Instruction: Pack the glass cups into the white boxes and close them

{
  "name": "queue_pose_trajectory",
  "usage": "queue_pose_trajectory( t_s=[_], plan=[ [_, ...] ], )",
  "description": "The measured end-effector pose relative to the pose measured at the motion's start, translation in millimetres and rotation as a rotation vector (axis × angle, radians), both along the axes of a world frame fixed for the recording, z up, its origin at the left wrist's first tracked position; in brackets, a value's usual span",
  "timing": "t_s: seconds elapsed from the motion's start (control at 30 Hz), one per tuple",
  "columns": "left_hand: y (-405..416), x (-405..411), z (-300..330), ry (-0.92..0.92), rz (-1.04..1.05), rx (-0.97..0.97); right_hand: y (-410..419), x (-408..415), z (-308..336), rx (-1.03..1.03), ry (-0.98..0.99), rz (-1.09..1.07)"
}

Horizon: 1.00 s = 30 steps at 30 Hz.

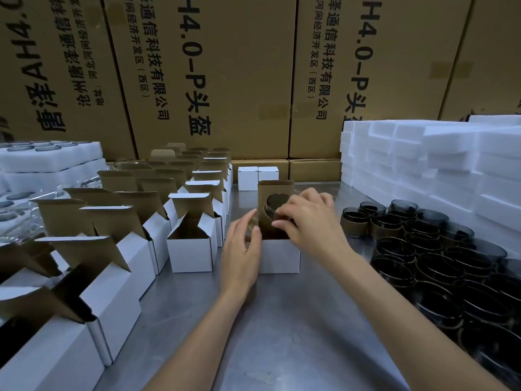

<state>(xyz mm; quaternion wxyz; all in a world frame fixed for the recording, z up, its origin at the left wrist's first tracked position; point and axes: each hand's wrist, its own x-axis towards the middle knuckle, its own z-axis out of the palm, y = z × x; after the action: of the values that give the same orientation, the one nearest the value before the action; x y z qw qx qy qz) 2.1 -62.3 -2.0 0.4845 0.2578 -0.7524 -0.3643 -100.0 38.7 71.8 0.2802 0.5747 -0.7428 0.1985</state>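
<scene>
A small white box [279, 256] stands open at the middle of the steel table, its brown lid flap upright behind it. A dark glass cup [275, 206] sits tilted in the box's mouth. My right hand [307, 218] grips the cup's rim from the right with curled fingers. My left hand [242, 244] lies against the box's left side, its fingers fairly straight on the left flap. How deep the cup sits is hidden by my hands.
Rows of open white boxes [191, 249] fill the left side. Several dark glass cups [423, 249] crowd the right. Two closed white boxes [258, 177] stand behind. White foam blocks [423, 159] are stacked at back right, large brown cartons [225, 80] behind.
</scene>
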Motion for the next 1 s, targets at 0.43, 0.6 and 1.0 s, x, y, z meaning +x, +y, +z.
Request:
queue_pose_trajectory(
  t_s=[0.43,0.6,1.0],
  plan=[
    [-0.9,-0.7,-0.5,0.017,-0.032,0.004,-7.7,-8.0,-9.9,0.075,-0.183,0.054],
    [-1.1,-0.8,2.7,0.164,-0.051,0.178,0.5,-15.6,-22.7,-0.533,-0.981,0.171],
    [6.5,0.3,4.9,0.088,-0.12,0.05,-5.2,-10.6,-58.9,-0.323,-1.556,0.41]
  ],
)
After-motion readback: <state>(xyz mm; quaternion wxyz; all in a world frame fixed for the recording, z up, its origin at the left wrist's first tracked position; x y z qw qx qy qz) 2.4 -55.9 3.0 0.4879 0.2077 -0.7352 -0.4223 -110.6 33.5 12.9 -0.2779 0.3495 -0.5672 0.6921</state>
